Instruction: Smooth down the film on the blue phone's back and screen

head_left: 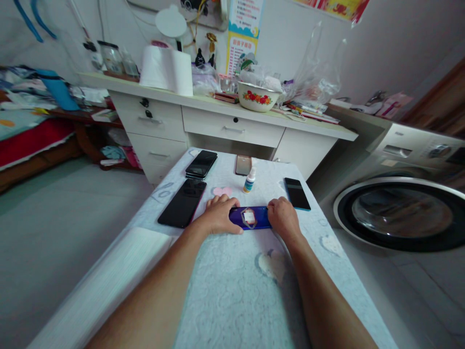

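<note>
A blue phone lies crosswise on the cloth-covered table, back side up, with a white square and a diamond-shaped outline on its back. My left hand grips its left end, thumb along the near edge and fingers over the far edge. My right hand is closed at the right end, fingers curled against the phone's corner; whether it pinches anything besides the phone is hidden. Just beyond the phone stands a small white bottle with a blue and yellow label, upright.
Left on the table lie a large black-screened phone and a stack of phones. Behind the bottle is a phone case or phone; right, another dark phone. A white desk and washing machine stand beyond.
</note>
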Demonstrator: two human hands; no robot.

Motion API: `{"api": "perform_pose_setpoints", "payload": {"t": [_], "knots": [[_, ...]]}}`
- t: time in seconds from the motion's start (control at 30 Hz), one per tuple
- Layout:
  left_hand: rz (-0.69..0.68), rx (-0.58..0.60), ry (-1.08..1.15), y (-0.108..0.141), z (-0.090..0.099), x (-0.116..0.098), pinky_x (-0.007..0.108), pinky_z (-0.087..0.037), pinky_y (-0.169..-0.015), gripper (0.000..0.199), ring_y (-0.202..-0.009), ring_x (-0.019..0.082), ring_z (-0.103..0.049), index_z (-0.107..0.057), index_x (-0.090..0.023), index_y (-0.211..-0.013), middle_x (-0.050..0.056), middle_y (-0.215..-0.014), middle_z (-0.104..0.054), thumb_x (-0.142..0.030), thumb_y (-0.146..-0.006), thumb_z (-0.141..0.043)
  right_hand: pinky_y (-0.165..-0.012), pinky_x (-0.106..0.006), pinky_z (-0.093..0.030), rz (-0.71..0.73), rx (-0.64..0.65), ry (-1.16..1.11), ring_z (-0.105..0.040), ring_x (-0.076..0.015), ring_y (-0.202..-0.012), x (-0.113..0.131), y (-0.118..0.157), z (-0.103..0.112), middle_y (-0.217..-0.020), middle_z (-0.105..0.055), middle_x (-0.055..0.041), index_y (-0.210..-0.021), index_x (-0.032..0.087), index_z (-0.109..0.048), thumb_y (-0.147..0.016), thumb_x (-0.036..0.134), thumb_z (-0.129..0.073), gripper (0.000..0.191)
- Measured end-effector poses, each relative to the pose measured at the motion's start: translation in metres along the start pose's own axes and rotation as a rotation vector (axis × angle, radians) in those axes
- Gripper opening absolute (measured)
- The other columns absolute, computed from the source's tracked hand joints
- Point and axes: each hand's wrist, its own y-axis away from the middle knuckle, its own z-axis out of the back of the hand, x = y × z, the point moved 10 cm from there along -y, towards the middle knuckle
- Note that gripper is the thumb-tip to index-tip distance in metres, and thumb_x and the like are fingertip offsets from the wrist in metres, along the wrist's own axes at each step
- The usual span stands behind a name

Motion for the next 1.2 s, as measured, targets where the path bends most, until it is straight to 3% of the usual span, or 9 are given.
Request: {"api": "perform_pose_setpoints", "payload": {"t": [0.43,0.87,1.2], "knots": [[-0.012,-0.009,0.018,0.0004,0.0009,-0.0009,0.042,-0.036,-0.093,0.071,-0.113,0.029,-0.043,-0.049,-0.034,-0.110,0.002,-0.116,-0.047,-0.060,-0.048,-0.072,-0.074,-0.024,-0.035,0.027,-0.075,-0.040,-0.055,-0.0161,-0.082,0.0043,0.0004,0.0013,-0.086,-0.061,-0.0084,-0.090,0.016,-0.070,-0.089,0.019,-0.044,0.026],[0.029,0.032,-0.014,0.0020,0.0012,-0.0021,0.041,-0.034,-0.096,0.070,-0.117,0.030,-0.041,-0.048,-0.035,-0.113,0.002,-0.121,-0.046,-0.058,-0.051,-0.072,-0.076,-0.023,-0.036,-0.013,0.049,-0.026,-0.058,-0.0153,-0.087,0.0024,0.0017,0.0002,-0.093,-0.062,-0.0079,-0.097,0.018,-0.069,-0.091,0.023,-0.044,0.026],[0.008,0.021,-0.006,0.0016,0.0009,-0.0018,0.041,-0.034,-0.096,0.070,-0.115,0.030,-0.042,-0.049,-0.034,-0.112,0.002,-0.120,-0.046,-0.058,-0.050,-0.072,-0.075,-0.024,-0.035,-0.009,0.047,-0.037,-0.058,-0.0155,-0.084,0.0018,0.0027,0.0000,-0.091,-0.062,-0.0082,-0.092,0.016,-0.068,-0.089,0.021,-0.045,0.024]]}}
